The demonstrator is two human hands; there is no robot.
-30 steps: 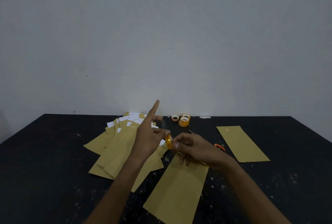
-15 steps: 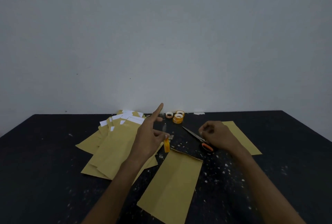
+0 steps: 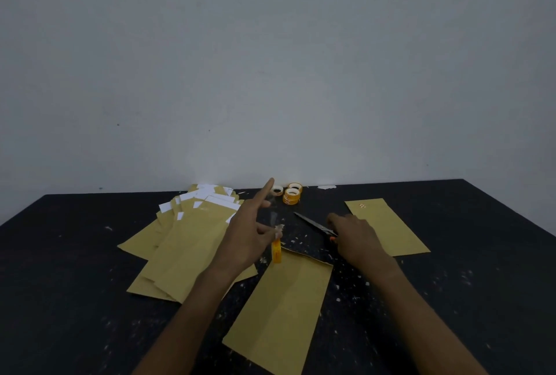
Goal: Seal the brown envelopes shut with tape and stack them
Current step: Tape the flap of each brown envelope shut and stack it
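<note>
Pinching a clear tape strip [image 3: 273,218], index raised, the left hand [image 3: 244,241] dangles the tape roll [image 3: 276,251] beneath its fingers; the right hand [image 3: 358,239] grips the scissors [image 3: 313,224].

On the black surface [image 3: 75,284] we locate: envelope pile [image 3: 186,242], left; near envelope [image 3: 282,308]; right envelope [image 3: 388,224]; tape rolls [image 3: 291,194], far.

One scissors [image 3: 313,225], one envelope pile [image 3: 186,248], two lone envelopes [image 3: 282,308]

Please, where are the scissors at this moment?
In the head view the scissors lie on the black table, right of centre, handles under the right hand, blades pointing toward the tape rolls by the wall.
</note>
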